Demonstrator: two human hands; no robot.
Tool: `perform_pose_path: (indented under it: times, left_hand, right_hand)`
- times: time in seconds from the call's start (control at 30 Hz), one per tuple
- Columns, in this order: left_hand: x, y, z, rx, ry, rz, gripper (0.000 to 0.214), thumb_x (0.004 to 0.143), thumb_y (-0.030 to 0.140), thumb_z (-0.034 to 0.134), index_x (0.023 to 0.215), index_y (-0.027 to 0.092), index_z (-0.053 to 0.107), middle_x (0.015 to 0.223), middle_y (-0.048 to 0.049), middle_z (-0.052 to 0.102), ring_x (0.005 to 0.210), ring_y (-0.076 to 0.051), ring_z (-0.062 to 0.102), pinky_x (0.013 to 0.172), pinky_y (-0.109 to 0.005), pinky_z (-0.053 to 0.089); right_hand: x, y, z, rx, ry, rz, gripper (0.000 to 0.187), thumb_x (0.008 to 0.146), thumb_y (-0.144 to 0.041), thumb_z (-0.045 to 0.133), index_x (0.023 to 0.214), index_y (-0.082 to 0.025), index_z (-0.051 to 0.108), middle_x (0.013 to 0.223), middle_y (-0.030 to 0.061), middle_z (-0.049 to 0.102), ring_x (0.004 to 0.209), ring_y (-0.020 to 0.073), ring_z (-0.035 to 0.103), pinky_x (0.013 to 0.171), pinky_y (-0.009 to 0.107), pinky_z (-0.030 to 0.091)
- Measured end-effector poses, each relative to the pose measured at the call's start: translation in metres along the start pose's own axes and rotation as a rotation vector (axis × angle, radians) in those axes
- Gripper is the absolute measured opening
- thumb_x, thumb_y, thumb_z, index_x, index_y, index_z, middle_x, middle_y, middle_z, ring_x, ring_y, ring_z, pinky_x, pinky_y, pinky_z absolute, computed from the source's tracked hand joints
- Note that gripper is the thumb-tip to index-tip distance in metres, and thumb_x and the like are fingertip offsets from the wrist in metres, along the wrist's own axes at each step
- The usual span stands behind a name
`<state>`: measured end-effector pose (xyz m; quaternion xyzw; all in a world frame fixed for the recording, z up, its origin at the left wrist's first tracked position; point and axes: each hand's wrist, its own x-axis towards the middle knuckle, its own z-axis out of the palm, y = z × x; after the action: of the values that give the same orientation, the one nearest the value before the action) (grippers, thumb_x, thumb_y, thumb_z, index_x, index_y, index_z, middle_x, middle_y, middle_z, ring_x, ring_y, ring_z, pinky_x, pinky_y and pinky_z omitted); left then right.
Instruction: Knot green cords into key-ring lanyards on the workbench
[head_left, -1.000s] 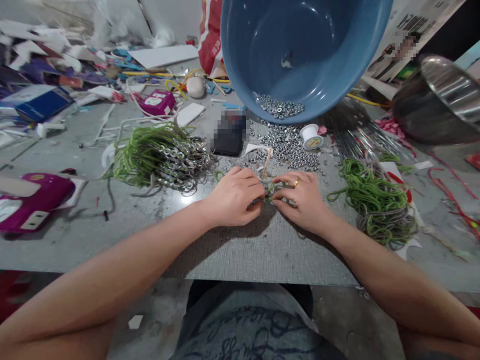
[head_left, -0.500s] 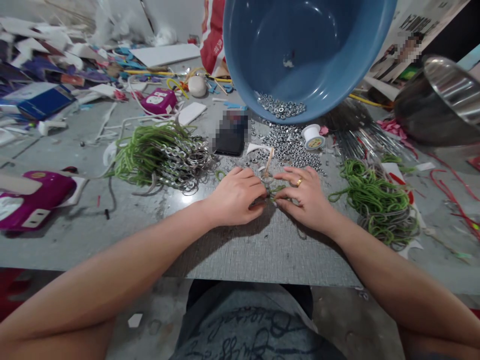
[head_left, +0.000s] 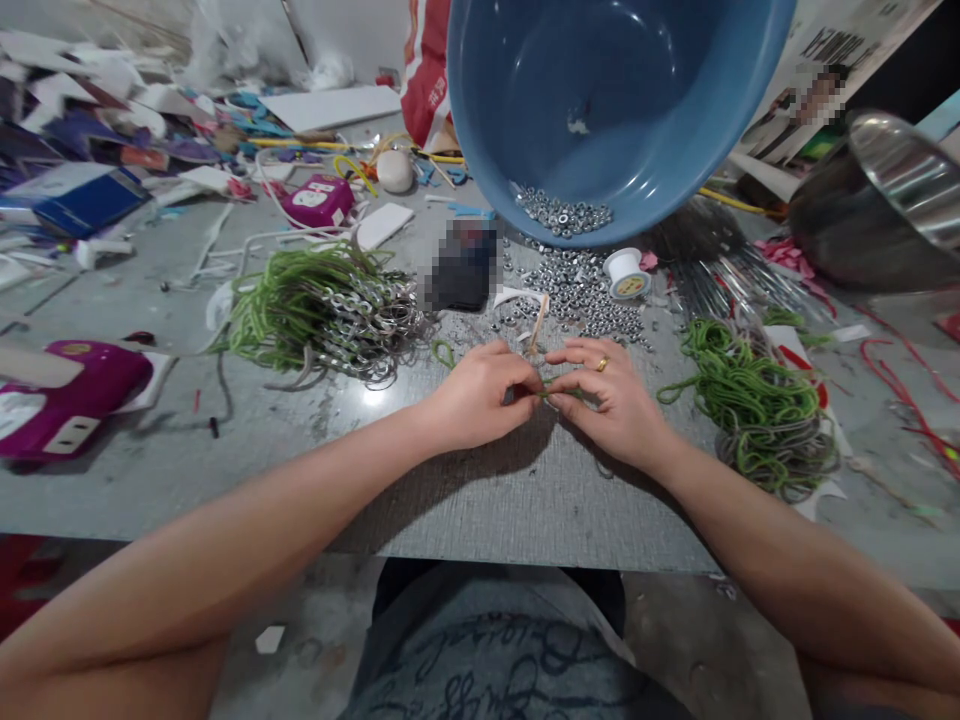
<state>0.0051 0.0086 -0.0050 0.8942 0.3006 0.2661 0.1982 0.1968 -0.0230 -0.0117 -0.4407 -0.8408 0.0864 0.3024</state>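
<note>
My left hand (head_left: 491, 393) is closed in a pinch on a thin green cord (head_left: 444, 352), whose loop pokes out at the left behind it. Fingertips nearly touching it, my right hand (head_left: 604, 400) pinches the same cord between thumb and index finger; a gold ring is on one finger. Most of the cord is hidden by the fingers. Just beyond the hands lie many small metal nuts (head_left: 577, 290) and a thin tan stick (head_left: 539, 322). To the left is a bundle of green cords (head_left: 281, 305) with metal chain pieces; to the right, a pile of green and grey cords (head_left: 757, 400).
A blue basin (head_left: 600, 110) stands tilted at the back, with nuts in its lower rim. Around it are a dark phone (head_left: 461, 268), a white spool (head_left: 627, 274) and a steel bowl (head_left: 870, 215). Purple power sockets (head_left: 75, 398) sit at the left, scraps behind.
My left hand has turned slightly and its fingertips have come up closer to the right hand's. The cord loop at the left shows more. My right hand has barely moved.
</note>
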Motion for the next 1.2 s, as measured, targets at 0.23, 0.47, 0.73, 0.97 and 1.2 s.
perform_pose_path:
  times: [0.23,0.47,0.73,0.97,1.2]
  left_hand:
    - [-0.0002,-0.0008,-0.0027,-0.014,-0.021,-0.019,0.01,0.074,0.014,0.052,0.068,0.017,0.059,0.064,0.0006,0.061,0.071,-0.015,0.052,0.068,-0.028,0.041]
    - [-0.0032,0.0,-0.003,0.271,0.075,0.134,0.026,0.077,0.031,0.059,0.096,0.013,0.057,0.081,-0.0051,0.064,0.078,-0.02,0.054,0.067,-0.032,0.038]
    - [-0.0039,-0.0001,-0.0023,0.644,0.094,0.352,0.023,0.09,0.023,0.042,0.075,0.019,0.059,0.068,-0.0003,0.062,0.073,-0.015,0.05,0.068,-0.031,0.035]
    - [-0.0019,0.0007,0.0013,0.532,0.103,0.265,0.029,0.09,0.023,0.039,0.068,0.017,0.057,0.063,-0.0018,0.06,0.07,-0.016,0.049,0.065,-0.03,0.034]
    - [-0.0015,-0.0004,0.003,0.273,0.133,0.155,0.022,0.088,0.022,0.043,0.073,0.016,0.057,0.067,-0.0006,0.062,0.069,-0.015,0.048,0.064,-0.029,0.033]
  right_hand:
    - [0.0013,0.0003,-0.0014,-0.015,0.001,0.001,0.013,0.083,-0.027,0.053,0.075,-0.023,0.063,0.103,0.0049,0.066,0.111,0.0262,0.049,0.094,0.051,0.032]
    - [0.0009,0.001,-0.0008,0.009,0.005,-0.012,0.012,0.083,-0.024,0.051,0.078,-0.02,0.062,0.103,0.0067,0.066,0.109,0.0257,0.05,0.094,0.05,0.033]
    - [0.003,-0.0016,-0.002,0.069,0.0,0.004,0.013,0.084,-0.025,0.051,0.077,-0.021,0.061,0.092,0.0048,0.067,0.097,0.0212,0.055,0.088,0.042,0.038]
    - [0.0043,-0.0039,-0.0036,0.016,-0.002,-0.043,0.016,0.087,-0.025,0.048,0.078,-0.021,0.06,0.085,0.0044,0.067,0.087,0.0192,0.057,0.082,0.039,0.038]
    - [0.0049,-0.0036,-0.0043,-0.046,0.083,-0.08,0.013,0.084,-0.025,0.053,0.074,-0.021,0.061,0.078,0.0027,0.067,0.084,0.0187,0.058,0.082,0.038,0.036]
